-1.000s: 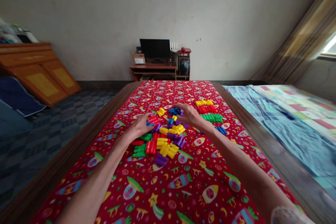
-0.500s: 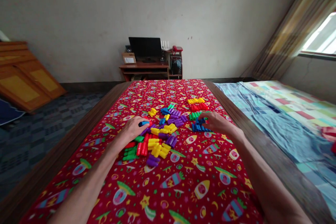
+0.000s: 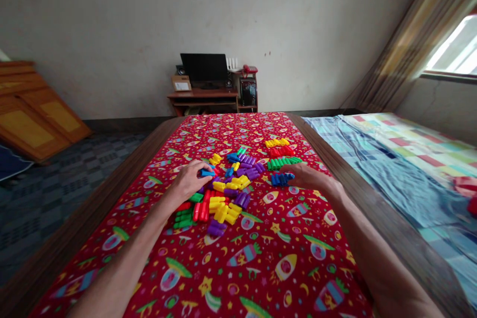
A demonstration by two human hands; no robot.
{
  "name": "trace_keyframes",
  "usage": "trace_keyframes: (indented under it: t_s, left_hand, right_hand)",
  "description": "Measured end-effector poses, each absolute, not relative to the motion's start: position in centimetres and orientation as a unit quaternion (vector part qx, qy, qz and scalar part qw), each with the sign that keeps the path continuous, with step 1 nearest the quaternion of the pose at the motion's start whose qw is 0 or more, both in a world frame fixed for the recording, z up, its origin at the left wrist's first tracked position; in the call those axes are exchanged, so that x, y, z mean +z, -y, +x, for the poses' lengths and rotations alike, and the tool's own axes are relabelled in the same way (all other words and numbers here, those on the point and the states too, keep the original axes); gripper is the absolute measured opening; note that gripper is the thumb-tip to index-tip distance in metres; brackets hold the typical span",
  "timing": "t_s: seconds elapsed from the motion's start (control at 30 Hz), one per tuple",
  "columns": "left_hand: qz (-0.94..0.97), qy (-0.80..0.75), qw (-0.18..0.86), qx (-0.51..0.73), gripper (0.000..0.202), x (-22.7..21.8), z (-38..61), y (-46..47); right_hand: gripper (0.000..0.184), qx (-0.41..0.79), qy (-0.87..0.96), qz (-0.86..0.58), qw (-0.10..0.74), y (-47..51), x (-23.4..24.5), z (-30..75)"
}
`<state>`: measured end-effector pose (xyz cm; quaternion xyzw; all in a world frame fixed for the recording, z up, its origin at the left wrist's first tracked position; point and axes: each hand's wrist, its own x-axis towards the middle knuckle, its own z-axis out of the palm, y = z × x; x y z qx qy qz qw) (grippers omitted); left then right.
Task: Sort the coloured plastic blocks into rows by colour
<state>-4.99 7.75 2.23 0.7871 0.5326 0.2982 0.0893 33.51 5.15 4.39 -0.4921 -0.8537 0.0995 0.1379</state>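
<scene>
My left hand (image 3: 191,179) is closed around a blue plastic building block (image 3: 207,173) at the left edge of a loose pile. In that pile lie yellow blocks (image 3: 222,212), purple blocks (image 3: 243,201), red blocks (image 3: 201,211) and green blocks (image 3: 184,218). On the right, my right hand (image 3: 304,176) has its fingers curled on a blue block (image 3: 289,177) at the right end of a short blue row (image 3: 277,180). Beyond it run a green row (image 3: 280,163), a red row (image 3: 281,151) and a yellow row (image 3: 277,143). The fingers hide part of both held blocks.
A red patterned cloth (image 3: 246,283) covers the wooden table (image 3: 372,198). A bed (image 3: 391,159) stands along the right side. Past the far end is a desk (image 3: 208,94) with a monitor (image 3: 204,69). A wooden cabinet (image 3: 44,109) is at the left.
My right hand has lowered its blue block to the end of the blue row. My left hand has shifted slightly right, and its blue block has turned in the fingers.
</scene>
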Motion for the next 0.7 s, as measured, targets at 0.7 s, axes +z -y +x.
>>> trace_keyframes:
  t_s: [0.7]
  left_hand:
    - [0.751,-0.438,0.241,0.431,0.041,2.2,4.7,0.1]
  right_hand:
    - [0.027,0.224,0.806,-0.400,0.375,-0.4,4.3,23.3]
